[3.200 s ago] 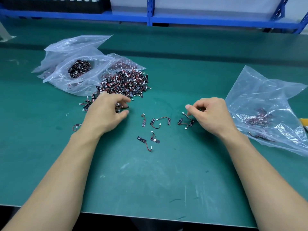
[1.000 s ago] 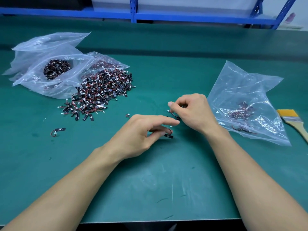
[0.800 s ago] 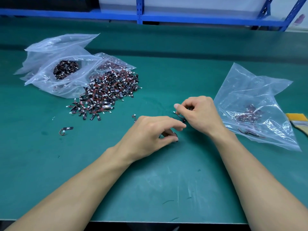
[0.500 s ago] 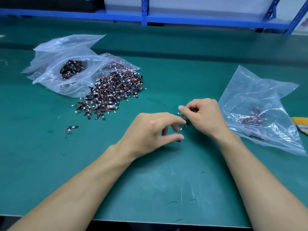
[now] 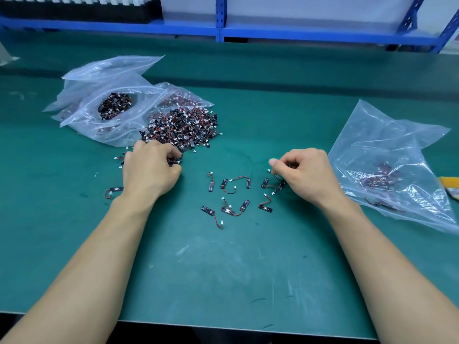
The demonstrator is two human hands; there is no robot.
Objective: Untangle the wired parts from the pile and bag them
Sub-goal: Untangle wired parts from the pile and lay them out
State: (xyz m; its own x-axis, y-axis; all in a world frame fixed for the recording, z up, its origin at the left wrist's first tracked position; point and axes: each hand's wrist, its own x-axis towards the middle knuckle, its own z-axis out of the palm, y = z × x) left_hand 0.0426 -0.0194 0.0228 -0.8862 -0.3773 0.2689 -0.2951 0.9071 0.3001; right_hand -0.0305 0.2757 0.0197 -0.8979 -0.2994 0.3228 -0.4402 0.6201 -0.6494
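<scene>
On the far left lie crinkled zip bags (image 5: 82, 112) of clear film, one with its mouth open over a dark clump of parts. The pile (image 5: 183, 127) spills from them onto the green counter (image 5: 223, 269): small black strips, thin red-and-black leads and white plugs, all hooked together.

My left grip (image 5: 149, 170) sits curled at the pile's near edge, fingertips buried among the leads. I judge it is there to tease out the next piece, but I cannot tell whether it has one pinched.

In the middle, the loose parts (image 5: 233, 194) lie spaced apart, probably so they cannot snag again.

My right grip (image 5: 308, 175) pinches a wired part (image 5: 279, 181) by its lead between thumb and forefinger, the black strip dangling onto the counter.

Just beyond it the clear bag (image 5: 387, 155) lies slack and glossy with a few parts inside, near enough for an easy drop. A brush (image 5: 450, 187) shows at the right edge.
</scene>
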